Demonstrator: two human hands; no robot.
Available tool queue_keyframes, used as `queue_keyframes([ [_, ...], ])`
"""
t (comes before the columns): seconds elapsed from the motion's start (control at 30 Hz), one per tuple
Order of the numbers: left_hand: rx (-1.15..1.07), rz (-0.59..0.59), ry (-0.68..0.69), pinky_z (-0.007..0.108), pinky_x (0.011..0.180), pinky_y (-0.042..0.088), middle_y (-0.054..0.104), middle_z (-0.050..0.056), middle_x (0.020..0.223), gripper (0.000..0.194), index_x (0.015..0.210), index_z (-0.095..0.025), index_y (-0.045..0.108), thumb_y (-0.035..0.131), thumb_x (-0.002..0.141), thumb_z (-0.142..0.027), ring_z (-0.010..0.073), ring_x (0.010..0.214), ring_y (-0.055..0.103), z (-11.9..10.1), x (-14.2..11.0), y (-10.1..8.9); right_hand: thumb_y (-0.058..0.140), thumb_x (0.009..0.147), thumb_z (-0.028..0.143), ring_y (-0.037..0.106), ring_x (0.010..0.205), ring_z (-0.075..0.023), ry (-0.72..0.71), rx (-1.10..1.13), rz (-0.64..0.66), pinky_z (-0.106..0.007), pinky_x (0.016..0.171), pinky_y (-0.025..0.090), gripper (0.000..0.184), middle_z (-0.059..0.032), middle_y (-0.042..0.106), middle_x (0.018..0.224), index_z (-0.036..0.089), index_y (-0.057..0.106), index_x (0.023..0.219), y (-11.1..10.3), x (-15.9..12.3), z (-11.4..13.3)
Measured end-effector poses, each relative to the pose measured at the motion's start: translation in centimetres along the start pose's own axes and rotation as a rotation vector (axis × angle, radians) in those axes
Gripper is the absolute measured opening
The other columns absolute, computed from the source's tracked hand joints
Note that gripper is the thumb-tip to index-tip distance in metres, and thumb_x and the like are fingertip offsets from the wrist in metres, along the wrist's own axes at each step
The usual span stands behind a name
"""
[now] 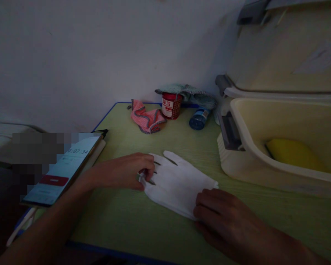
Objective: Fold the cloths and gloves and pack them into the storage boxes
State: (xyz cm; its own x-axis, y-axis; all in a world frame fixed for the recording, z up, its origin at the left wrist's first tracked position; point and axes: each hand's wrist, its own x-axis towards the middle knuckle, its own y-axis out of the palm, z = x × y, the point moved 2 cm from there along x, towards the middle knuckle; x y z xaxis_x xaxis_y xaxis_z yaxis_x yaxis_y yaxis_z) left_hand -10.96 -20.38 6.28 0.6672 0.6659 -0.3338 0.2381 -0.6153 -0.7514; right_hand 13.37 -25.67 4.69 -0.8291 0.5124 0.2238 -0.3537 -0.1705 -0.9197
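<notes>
A white fabric glove [173, 184] lies flat on the green tabletop, its fingers toward the left and its cuff toward the right. At the finger end, my left hand [135, 169] is closed, with thumb and fingers pinching the glove's fingertips. My right hand [223, 215] is closed on the near corner of the cuff, its fingers curled over the edge and its thumb mostly hidden underneath. Whether a second glove lies beneath cannot be made out.
A cream storage bin [245, 158] with a raised lid and a yellow item [295, 152] inside stands right. A pink cloth [147, 117], red tub [171, 106], bluish cloth [193, 94] and blue bottle [199, 118] sit at the back. A phone [63, 167] leans left.
</notes>
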Motion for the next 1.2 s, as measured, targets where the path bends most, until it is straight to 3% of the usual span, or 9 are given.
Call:
queue_keyframes([
  [0.2, -0.01, 0.003, -0.006, 0.02, 0.073, 0.035, 0.055, -0.002, 0.085, 0.014, 0.072, -0.017, 0.056, 0.06, 0.063, -0.006, 0.013, 0.084, 0.052, -0.1, -0.1, 0.0, 0.056, 0.074, 0.005, 0.051, 0.064, -0.0129, 0.023, 0.026, 0.018, -0.026, 0.064, 0.037, 0.014, 0.0008, 0.058, 0.072, 0.019, 0.054, 0.072, 0.5, -0.3, 0.0],
  [0.43, -0.022, 0.098, -0.179, 0.019, 0.059, 0.035, 0.056, -0.003, 0.067, 0.003, 0.073, -0.016, 0.062, 0.06, 0.071, -0.016, 0.0108, 0.065, 0.053, -0.9, -0.1, -0.5, 0.055, 0.073, 0.003, 0.05, 0.062, -0.0117, 0.06, 0.021, 0.015, -0.024, 0.06, 0.036, 0.016, 0.0007, 0.057, 0.07, 0.018, 0.051, 0.072, 0.6, -0.2, 0.1],
  [0.73, -0.039, 0.112, -0.182, 0.02, 0.06, 0.036, 0.062, 0.0, 0.071, 0.011, 0.076, -0.016, 0.064, 0.055, 0.075, -0.023, 0.0128, 0.067, 0.056, -0.7, 0.0, -0.3, 0.054, 0.072, 0.003, 0.052, 0.059, -0.0117, 0.18, 0.034, -0.01, -0.023, 0.055, 0.038, 0.016, 0.0001, 0.057, 0.069, 0.018, 0.049, 0.07, 1.0, 0.1, 0.5],
  [1.1, 0.042, 0.1, -0.22, 0.022, 0.063, 0.037, 0.061, 0.0, 0.077, 0.014, 0.08, -0.016, 0.063, 0.051, 0.075, -0.023, 0.0142, 0.071, 0.056, -1.0, -0.2, -0.4, 0.048, 0.061, -0.001, 0.05, 0.054, -0.0126, 0.194, -0.027, -0.086, -0.023, 0.052, 0.038, 0.02, -0.0004, 0.057, 0.063, 0.018, 0.049, 0.066, 1.5, 0.4, 1.0],
  [1.2, 0.037, 0.088, -0.203, 0.022, 0.066, 0.038, 0.061, 0.001, 0.081, 0.013, 0.079, -0.017, 0.062, 0.052, 0.074, -0.022, 0.0149, 0.075, 0.056, -0.9, -0.4, -0.3, 0.05, 0.063, -0.001, 0.052, 0.06, -0.0143, 0.159, -0.072, -0.093, -0.026, 0.061, 0.042, 0.019, -0.0016, 0.059, 0.066, 0.018, 0.051, 0.068, 1.4, 0.3, 1.1],
])
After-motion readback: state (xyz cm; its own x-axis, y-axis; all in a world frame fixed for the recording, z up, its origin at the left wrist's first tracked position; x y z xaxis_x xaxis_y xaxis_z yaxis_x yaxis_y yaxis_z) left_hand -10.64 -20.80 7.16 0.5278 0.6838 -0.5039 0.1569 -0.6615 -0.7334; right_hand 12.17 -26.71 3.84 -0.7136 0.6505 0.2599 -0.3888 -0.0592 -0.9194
